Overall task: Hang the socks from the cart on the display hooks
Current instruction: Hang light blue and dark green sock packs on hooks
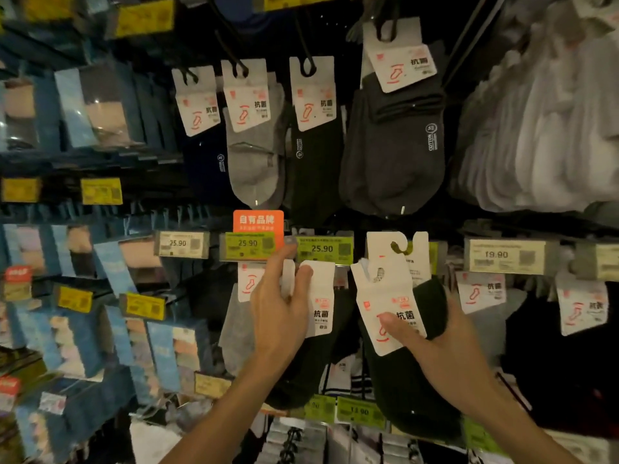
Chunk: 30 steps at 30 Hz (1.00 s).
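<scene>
Socks [395, 155] hang on dim shop hooks [306, 67] above green price tags [323, 249].

Dim light is falling on a dark display wall [338, 28], w/ the left edge blurring out. Price tags [323, 249] are sitting along a rail across the wall's middle: yellow-green at centre, paler tags [505, 256] toward the right edge. An orange sign [258, 222] is sticking up above the rail, just left of centre. Blue boxed packs [110, 105] are filling the left-side shelves, w/ yellow labels [100, 190] running under them. White folded goods [542, 128], prob. fabric, are piling up at the upper right.
</scene>
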Available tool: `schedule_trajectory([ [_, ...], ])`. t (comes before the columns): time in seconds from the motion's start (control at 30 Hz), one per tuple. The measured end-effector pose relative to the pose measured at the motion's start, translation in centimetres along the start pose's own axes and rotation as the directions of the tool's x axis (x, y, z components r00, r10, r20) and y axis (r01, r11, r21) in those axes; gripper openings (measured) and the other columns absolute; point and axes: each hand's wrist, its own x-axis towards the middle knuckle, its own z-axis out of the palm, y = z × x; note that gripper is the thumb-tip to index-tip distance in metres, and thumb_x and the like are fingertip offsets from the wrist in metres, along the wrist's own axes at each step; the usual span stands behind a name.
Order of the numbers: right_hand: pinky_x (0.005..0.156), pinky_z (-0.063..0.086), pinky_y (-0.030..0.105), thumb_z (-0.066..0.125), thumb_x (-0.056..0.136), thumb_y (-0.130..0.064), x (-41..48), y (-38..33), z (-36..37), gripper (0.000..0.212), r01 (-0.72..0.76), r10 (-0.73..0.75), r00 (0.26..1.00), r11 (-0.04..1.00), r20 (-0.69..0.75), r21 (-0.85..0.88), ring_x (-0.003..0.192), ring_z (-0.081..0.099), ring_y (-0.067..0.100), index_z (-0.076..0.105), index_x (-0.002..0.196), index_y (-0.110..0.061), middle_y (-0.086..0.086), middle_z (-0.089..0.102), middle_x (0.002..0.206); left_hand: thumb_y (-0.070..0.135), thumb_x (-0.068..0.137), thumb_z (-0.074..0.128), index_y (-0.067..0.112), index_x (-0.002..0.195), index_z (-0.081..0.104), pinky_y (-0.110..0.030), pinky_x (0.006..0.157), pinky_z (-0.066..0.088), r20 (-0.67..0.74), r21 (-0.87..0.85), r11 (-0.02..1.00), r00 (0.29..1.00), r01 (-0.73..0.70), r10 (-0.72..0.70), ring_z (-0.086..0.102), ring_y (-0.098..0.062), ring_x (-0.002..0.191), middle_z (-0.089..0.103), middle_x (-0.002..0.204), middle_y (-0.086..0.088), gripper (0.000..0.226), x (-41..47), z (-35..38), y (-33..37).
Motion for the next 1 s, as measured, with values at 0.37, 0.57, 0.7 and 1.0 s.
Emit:
schedule_trajectory([
  [0.37,0.080,0.059,0.034,0.076,0.062,-0.046,-2.3,-0.5,0.9,0.059,-0.024,0.022,0.997,0.999,-0.079,-0.021,0.094,0.072,0.007,0.058,0.116,-0.032,-0.014,0.075,0.102,0.018,0.099,0.059,0.034,0.119,0.057,-0.012,0.069,0.051,0.259,0.047,0.996,0.963,0.070,-0.080,0.062,0.012,0.084,0.066,0.101,0.013,0.026,0.2,0.2,-2.8],
  [0.57,0.076,0.058,0.026,0.076,0.060,-0.044,-2.9,-1.1,1.4,0.060,-0.031,0.030,0.996,0.999,-0.088,-0.017,0.090,0.071,0.002,0.057,0.117,-0.034,-0.019,0.075,0.099,0.021,0.099,0.059,0.041,0.124,0.049,-0.032,0.054,0.056,0.122,-0.064,0.996,0.990,-0.064,0.071,0.067,-0.010,0.069,0.067,0.089,0.018,0.034,0.7,0.2,-1.8],
  [0.7,0.061,0.053,0.012,0.075,0.062,-0.042,-3.2,-1.3,2.0,0.053,-0.037,0.034,0.995,0.999,-0.092,-0.038,0.086,0.069,-0.005,0.053,0.110,-0.040,-0.022,0.074,0.094,0.023,0.100,0.056,0.045,0.125,0.047,-0.030,0.065,0.057,0.081,-0.019,0.995,0.992,-0.096,0.097,0.066,-0.006,0.080,0.061,0.096,0.021,0.034,2.2,0.8,-1.5],
  [1.0,0.076,0.058,0.025,0.074,0.060,-0.049,-3.3,-1.8,2.1,0.066,-0.016,0.012,0.997,0.998,-0.076,-0.062,0.092,0.071,0.000,0.057,0.120,-0.030,-0.022,0.074,0.099,0.012,0.098,0.059,0.017,0.123,0.060,-0.008,0.074,0.040,-0.015,0.043,0.982,0.983,-0.184,0.185,0.048,0.022,0.097,0.050,0.099,0.026,0.025,3.8,2.3,-2.4],
])
